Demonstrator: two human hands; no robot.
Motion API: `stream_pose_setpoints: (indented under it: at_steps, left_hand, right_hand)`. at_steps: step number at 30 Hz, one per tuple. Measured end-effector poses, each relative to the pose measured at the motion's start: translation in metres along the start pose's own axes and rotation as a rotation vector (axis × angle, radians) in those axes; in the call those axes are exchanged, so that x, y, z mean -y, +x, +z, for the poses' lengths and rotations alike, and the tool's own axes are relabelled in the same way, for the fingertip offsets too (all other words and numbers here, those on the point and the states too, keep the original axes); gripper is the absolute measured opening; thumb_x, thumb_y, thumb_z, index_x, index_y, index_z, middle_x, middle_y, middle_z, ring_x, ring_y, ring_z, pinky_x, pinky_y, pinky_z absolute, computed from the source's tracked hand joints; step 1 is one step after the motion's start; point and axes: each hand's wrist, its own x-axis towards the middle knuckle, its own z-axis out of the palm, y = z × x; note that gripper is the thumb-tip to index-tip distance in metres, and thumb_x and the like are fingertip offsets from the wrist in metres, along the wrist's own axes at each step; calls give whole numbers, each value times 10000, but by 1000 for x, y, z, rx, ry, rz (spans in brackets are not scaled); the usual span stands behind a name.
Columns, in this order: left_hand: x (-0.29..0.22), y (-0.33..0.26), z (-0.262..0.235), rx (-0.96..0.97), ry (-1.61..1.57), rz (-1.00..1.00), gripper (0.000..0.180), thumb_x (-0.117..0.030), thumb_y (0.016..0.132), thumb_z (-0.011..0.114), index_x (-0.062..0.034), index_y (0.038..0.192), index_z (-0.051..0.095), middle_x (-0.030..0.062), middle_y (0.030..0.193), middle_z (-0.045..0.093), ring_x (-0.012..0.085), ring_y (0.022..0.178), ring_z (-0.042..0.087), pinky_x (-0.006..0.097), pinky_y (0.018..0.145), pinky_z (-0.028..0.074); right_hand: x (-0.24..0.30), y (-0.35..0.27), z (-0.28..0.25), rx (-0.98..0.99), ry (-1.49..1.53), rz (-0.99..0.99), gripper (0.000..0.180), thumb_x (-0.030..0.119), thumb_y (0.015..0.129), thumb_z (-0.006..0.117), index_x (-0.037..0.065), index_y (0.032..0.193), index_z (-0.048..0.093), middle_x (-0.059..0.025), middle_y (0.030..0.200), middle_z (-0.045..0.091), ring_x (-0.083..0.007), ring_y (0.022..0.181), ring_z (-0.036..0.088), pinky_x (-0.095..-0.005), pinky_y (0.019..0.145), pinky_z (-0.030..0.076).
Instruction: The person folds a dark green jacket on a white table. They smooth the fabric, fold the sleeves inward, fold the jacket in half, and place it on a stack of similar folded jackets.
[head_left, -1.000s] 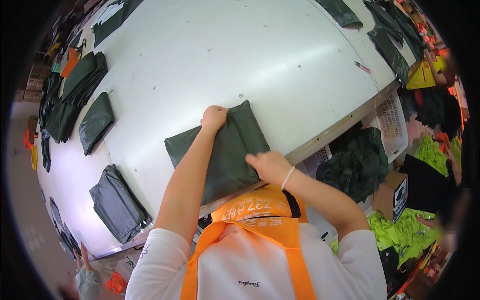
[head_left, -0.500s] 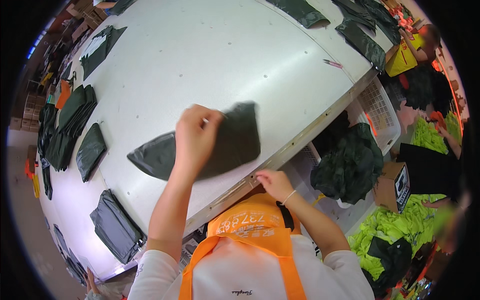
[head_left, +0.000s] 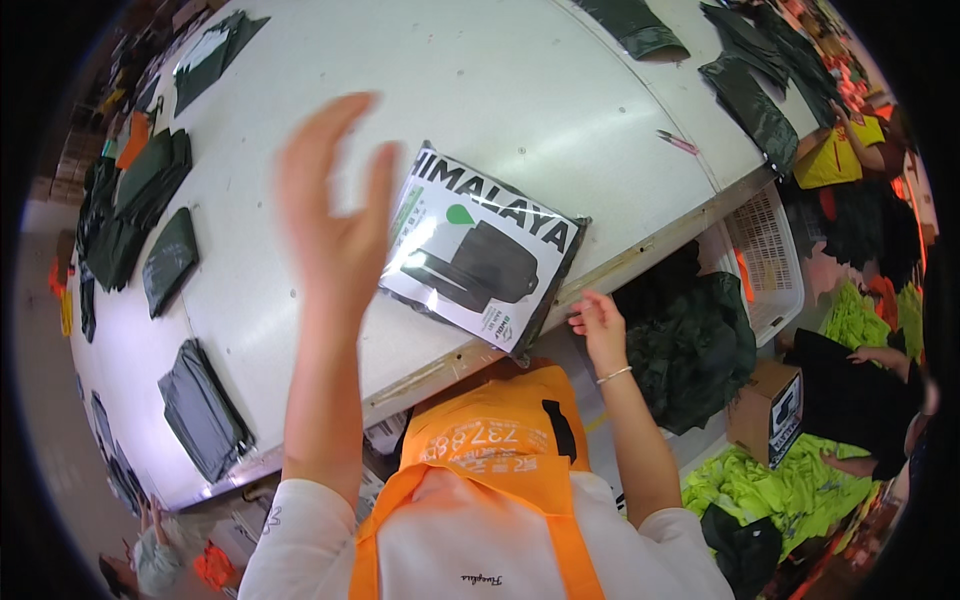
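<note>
A flat clear-wrapped garment package (head_left: 400, 275) lies on the white table near its front edge. Its printed white face is up and pictures a dark jacket and trousers; dark material shows along its rim. My left hand (head_left: 335, 205) is raised beside the package's left side, slightly blurred, thumb and fingers spread, holding nothing. Past the package's right corner, my right hand (head_left: 598, 325) hovers by the table edge, fingers loosely bent and apart, also with nothing in it.
Folded dark green garments (head_left: 150, 185) and a grey-black stack (head_left: 203, 410) lie on the left. Pink-handled snips (head_left: 678, 143) rest at the upper right. Below the table's right edge are a white basket (head_left: 770, 255), dark garments (head_left: 690, 350), a cardboard box (head_left: 765, 410) and lime-green garments (head_left: 790, 490). Co-workers stand beyond.
The dark bundle gripped in my left hand now lies on the table, apparently as the package with its printed side up. My left hand has let go and moved left; the right has shifted right.
</note>
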Motion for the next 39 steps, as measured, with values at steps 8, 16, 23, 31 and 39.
stream_pose_setpoints:
  at_steps: [8,16,23,31,39]
  left_hand:
    - [92,-164,114,429,366,-440,663,-439,820,598,-171,1389,386,217,1429,307,399,1314,282,584,1015,238]
    - [27,-237,22,255,137,-939,828,-479,790,621,-104,1435,260,218,1411,310,383,1301,298,516,1043,267]
    - [-57,-372,-76,-22,-184,-1366,876,-390,804,669,-85,1458,173,248,1302,415,388,1197,430,407,1006,354]
    - [-200,-583,-209,-698,3,-1766,785,-318,844,646,-82,1452,207,216,1277,523,297,1170,530,355,976,401]
    - [-237,-777,-399,-1416,751,-1881,910,-436,818,648,92,1405,196,288,1435,285,360,1332,309,364,1071,272]
  right_hand:
    - [-48,-39,20,307,42,150,396,327,963,488,33,1228,468,-68,1005,591,-134,808,589,-248,653,492]
    - [-10,-16,-7,348,-247,19,606,395,962,464,-72,1324,332,-186,1307,452,-257,1142,490,-359,975,380]
    - [-10,-27,-2,707,-736,-185,548,358,979,431,-98,1281,403,-192,1221,528,-252,1075,525,-330,939,396]
    - [-53,-226,134,1234,-995,-245,410,227,919,556,-79,1187,507,-134,984,645,-182,891,596,-309,808,464]
    - [-203,-423,286,1817,-1340,-262,803,480,871,524,-117,1351,280,-316,1124,568,-394,1062,569,-383,885,459]
